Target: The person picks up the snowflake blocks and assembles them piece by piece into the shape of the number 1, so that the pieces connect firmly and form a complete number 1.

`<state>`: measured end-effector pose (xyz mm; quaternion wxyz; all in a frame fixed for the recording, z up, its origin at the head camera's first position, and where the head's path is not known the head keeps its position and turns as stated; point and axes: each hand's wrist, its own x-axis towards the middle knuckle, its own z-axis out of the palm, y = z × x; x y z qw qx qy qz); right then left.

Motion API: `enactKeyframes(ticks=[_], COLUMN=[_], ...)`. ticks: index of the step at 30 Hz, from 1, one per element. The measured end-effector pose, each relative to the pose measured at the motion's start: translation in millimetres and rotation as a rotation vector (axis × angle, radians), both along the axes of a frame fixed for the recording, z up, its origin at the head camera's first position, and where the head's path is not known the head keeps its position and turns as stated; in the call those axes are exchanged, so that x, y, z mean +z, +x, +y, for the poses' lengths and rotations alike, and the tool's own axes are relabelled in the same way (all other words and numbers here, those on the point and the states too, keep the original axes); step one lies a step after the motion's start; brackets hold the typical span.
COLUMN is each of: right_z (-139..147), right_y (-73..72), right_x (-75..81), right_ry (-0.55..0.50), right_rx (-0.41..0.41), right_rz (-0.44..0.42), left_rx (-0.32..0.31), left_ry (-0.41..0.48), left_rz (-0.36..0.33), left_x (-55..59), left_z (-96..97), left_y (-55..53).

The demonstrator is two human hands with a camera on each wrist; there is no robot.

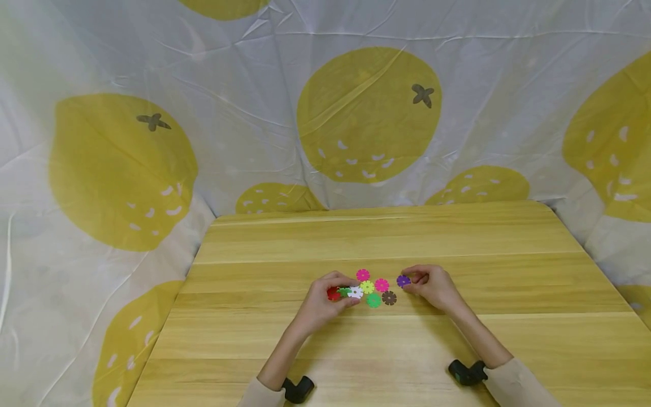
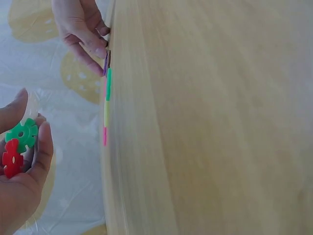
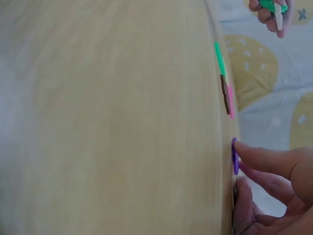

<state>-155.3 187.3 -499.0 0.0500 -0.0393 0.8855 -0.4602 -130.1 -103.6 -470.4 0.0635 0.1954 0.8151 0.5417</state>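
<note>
My left hand (image 1: 319,303) holds a joined piece of notched plastic snowflake discs: a red disc (image 2: 12,159), a green disc (image 2: 22,134) and a white disc (image 1: 355,292). Thumb and fingers curve around it, above the table. To the right, my right hand (image 1: 433,286) pinches a purple snowflake disc (image 1: 403,281) between thumb and finger, close to the tabletop. Between the hands lie several loose discs: one pink disc (image 1: 363,275), another pink disc (image 1: 381,285), a yellow disc (image 1: 367,287), a light green disc (image 1: 373,300) and a brown disc (image 1: 389,298).
The wooden table (image 1: 407,356) reaches back to a white curtain (image 1: 244,135) printed with yellow lemons, which also hangs along both sides. A black wrist device (image 1: 299,390) is on the left wrist, and a second black wrist device (image 1: 467,373) is on the right.
</note>
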Motion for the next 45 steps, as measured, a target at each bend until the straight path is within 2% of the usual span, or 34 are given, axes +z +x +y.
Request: enactKeyframes(ticks=[7,17,21,25,29,40,45], right_z=[-2.6,-4.8,-4.4,-6.2,-11.5,-25.4,-29.0], right_y=[0.4,7.7,11.9,16.7,23.3,41.0,46.8], right_x=[-0.3,2.7,2.2,1.6,4.8,14.5,15.9], right_ry=[0.043,0.009,-0.093,-0.268,-0.41,-0.554,-0.593], right_rx=[-0.001,0.039,0.079,0.138,0.159,0.231,0.237], right_rz=[-0.012,0.028,0.032,-0.022,-0.042,0.006,-0.006], left_rx=[0.007,-0.024,-0.026,-0.022,-0.022,-0.025,-0.044], left_ry=[-0.018,0.008,0.02,0.026,0.026,0.011,0.02], left_rz=[0.007,-0.032,-0.044,-0.04,-0.03,-0.024,-0.04], left_x=[1.4,1.7,2.2,2.5,2.7,7.6,10.4], left_z=[0.1,1.9,2.9,4.1,5.5,7.7,9.7], left_y=[0.4,2.6,3.4,3.4,2.5,4.0,3.4])
